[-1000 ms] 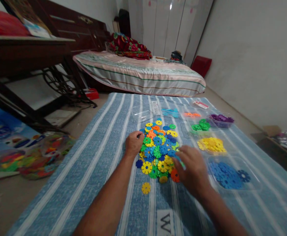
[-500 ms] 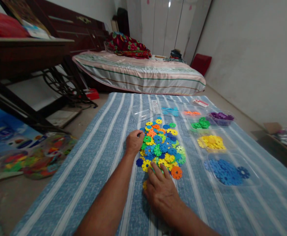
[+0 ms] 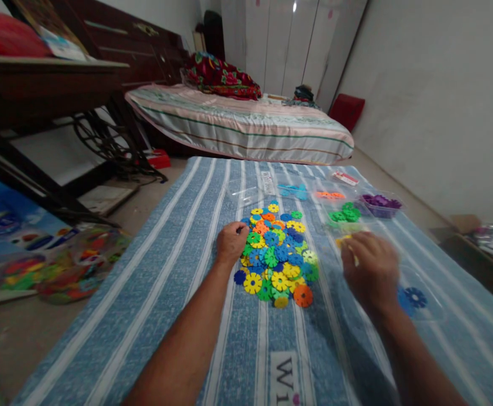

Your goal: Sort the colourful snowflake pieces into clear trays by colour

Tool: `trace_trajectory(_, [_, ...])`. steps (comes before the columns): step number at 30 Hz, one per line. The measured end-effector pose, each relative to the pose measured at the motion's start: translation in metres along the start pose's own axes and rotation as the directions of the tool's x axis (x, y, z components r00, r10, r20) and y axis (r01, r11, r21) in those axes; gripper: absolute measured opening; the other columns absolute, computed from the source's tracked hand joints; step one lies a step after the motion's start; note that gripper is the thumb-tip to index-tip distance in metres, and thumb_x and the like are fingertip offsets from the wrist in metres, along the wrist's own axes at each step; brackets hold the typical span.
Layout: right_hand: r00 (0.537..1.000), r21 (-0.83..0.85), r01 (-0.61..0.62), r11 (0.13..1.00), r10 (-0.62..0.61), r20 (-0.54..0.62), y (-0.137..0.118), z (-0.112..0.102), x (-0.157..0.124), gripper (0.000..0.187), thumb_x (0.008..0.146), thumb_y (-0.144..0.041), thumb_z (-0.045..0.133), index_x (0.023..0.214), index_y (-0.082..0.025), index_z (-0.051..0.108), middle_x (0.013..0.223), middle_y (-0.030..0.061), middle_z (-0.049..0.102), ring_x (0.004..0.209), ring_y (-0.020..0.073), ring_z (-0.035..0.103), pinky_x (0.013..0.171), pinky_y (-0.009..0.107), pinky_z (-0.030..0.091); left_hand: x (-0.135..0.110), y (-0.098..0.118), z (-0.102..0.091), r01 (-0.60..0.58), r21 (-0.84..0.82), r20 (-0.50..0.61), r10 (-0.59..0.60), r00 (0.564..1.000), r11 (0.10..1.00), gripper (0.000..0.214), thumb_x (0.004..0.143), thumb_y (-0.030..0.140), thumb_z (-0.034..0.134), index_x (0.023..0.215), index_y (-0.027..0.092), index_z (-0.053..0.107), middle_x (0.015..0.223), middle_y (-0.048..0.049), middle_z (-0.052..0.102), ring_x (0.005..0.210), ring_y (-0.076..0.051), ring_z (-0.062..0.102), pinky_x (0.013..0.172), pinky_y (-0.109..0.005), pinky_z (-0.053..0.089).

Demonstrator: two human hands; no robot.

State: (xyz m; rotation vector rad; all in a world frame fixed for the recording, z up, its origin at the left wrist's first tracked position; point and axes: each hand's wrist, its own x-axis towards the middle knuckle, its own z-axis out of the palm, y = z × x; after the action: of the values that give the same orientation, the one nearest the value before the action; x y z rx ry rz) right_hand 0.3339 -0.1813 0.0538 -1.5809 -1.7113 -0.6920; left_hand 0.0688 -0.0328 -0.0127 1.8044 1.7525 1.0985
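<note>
Notched, flower-shaped plastic discs (image 3: pixel 271 254) in blue, yellow, green and orange lie in a loose pile on the striped cloth. Against the pile's left edge rests my left hand (image 3: pixel 231 242), its fingers curled in; what they hold, if anything, is hidden. My right hand (image 3: pixel 371 268), blurred by motion, is over the clear tray of yellow discs (image 3: pixel 344 239) with its fingers closed. A sliver of a yellow disc (image 3: pixel 356 261) shows between thumb and fingers. That hand and forearm cover most of the blue discs (image 3: pixel 415 297) in the nearest tray.
Farther trays hold green discs (image 3: pixel 345 213), purple discs (image 3: pixel 380 202), orange discs (image 3: pixel 329 195) and light blue discs (image 3: pixel 292 192). A bed (image 3: pixel 246 127) stands beyond the table. A sewing-machine table (image 3: pixel 52 84) is at left, with bags of colourful pieces (image 3: pixel 83 262) on the floor.
My right hand has moved from the near edge of the pile rightward to the yellow tray; a yellow disc beside its thumb left with it. My left hand stays put.
</note>
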Motion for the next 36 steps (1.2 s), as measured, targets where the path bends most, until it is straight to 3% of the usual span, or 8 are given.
trace_trajectory(3, [0.998, -0.050, -0.057, 0.997, 0.057, -0.001, 0.011, -0.002, -0.001, 0.015, 0.091, -0.027, 0.057, 0.095, -0.018, 0.068, 0.096, 0.0124, 0.069, 0.099, 0.0284, 0.062, 0.090, 0.048, 0.046, 0.000, 0.000, 0.001, 0.012, 0.007, -0.001, -0.012, 1.000, 1.000, 0.020, 0.080, 0.029, 0.055, 0.085, 0.023, 0.074, 0.095, -0.0018, 0.076, 0.090, -0.018, 0.068, 0.087, -0.027, 0.050])
trace_trajectory(7, [0.975, 0.244, 0.103, 0.964, -0.146, 0.166, -0.036, 0.007, -0.034, 0.011, 0.090, -0.026, 0.059, 0.095, -0.020, 0.067, 0.104, 0.0111, 0.069, 0.112, 0.0278, 0.058, 0.094, 0.046, 0.048, 0.000, 0.000, 0.001, 0.008, 0.012, -0.001, -0.008, 1.000, 1.000, 0.021, 0.081, 0.030, 0.055, 0.086, 0.022, 0.074, 0.095, -0.0027, 0.076, 0.091, -0.019, 0.068, 0.087, -0.028, 0.050])
trace_trajectory(10, [0.936, 0.335, 0.106, 0.936, -0.208, 0.284, -0.075, 0.015, -0.060, 0.008, 0.085, -0.023, 0.065, 0.092, -0.020, 0.066, 0.109, 0.0117, 0.067, 0.118, 0.0297, 0.055, 0.097, 0.047, 0.046, 0.001, 0.000, 0.000, -0.004, 0.015, 0.003, 0.004, 1.000, 1.000, 0.022, 0.081, 0.030, 0.055, 0.087, 0.021, 0.074, 0.094, -0.0034, 0.076, 0.091, -0.019, 0.068, 0.087, -0.028, 0.050])
trace_trajectory(14, [0.934, 0.378, 0.106, 0.920, -0.222, 0.279, -0.091, 0.023, -0.075, 0.007, 0.086, -0.015, 0.061, 0.085, -0.020, 0.065, 0.106, 0.0094, 0.068, 0.116, 0.0277, 0.056, 0.100, 0.048, 0.044, 0.000, 0.002, -0.002, 0.003, 0.010, 0.002, -0.003, 1.000, 1.000, 0.020, 0.081, 0.030, 0.055, 0.087, 0.023, 0.073, 0.095, -0.0020, 0.076, 0.091, -0.019, 0.068, 0.088, -0.028, 0.050])
trace_trajectory(20, [0.940, 0.483, 0.092, 0.871, -0.236, 0.246, -0.080, 0.018, -0.072, 0.009, 0.087, -0.015, 0.061, 0.083, -0.021, 0.065, 0.099, 0.0074, 0.068, 0.111, 0.0240, 0.059, 0.094, 0.041, 0.050, 0.001, 0.002, -0.002, 0.006, 0.004, 0.005, -0.006, 1.000, 1.000, 0.021, 0.081, 0.031, 0.055, 0.086, 0.022, 0.074, 0.094, -0.0016, 0.076, 0.090, -0.018, 0.068, 0.087, -0.028, 0.050])
trace_trajectory(24, [0.951, 0.446, 0.124, 0.886, -0.234, 0.200, -0.052, 0.005, -0.048, 0.011, 0.091, -0.015, 0.056, 0.085, -0.020, 0.065, 0.099, 0.0078, 0.070, 0.109, 0.0225, 0.061, 0.094, 0.038, 0.051, 0.001, 0.000, 0.000, -0.013, -0.008, 0.001, 0.013, 1.000, 1.000, 0.024, 0.080, 0.032, 0.053, 0.085, 0.021, 0.074, 0.093, -0.0025, 0.076, 0.088, -0.018, 0.068, 0.085, -0.028, 0.050])
trace_trajectory(31, [0.998, -0.074, -0.057, 0.996, 0.058, 0.013, 0.029, -0.006, 0.003, 0.012, 0.091, -0.023, 0.056, 0.090, -0.018, 0.067, 0.092, 0.0112, 0.069, 0.094, 0.0273, 0.063, 0.087, 0.045, 0.048, 0.001, 0.001, -0.002, -0.004, 0.011, 0.000, 0.004, 1.000, 1.000, 0.022, 0.080, 0.032, 0.053, 0.083, 0.022, 0.073, 0.092, -0.0025, 0.075, 0.089, -0.019, 0.068, 0.087, -0.029, 0.050])
trace_trajectory(36, [0.982, 0.130, 0.057, 0.990, -0.079, 0.170, -0.001, 0.000, -0.021, 0.012, 0.093, -0.021, 0.054, 0.088, -0.020, 0.065, 0.092, 0.0085, 0.069, 0.095, 0.0243, 0.062, 0.086, 0.040, 0.048, 0.001, 0.001, -0.002, -0.001, 0.004, -0.008, 0.001, 1.000, 1.000, 0.021, 0.080, 0.032, 0.054, 0.084, 0.024, 0.073, 0.094, -0.0009, 0.076, 0.089, -0.019, 0.067, 0.088, -0.028, 0.049])
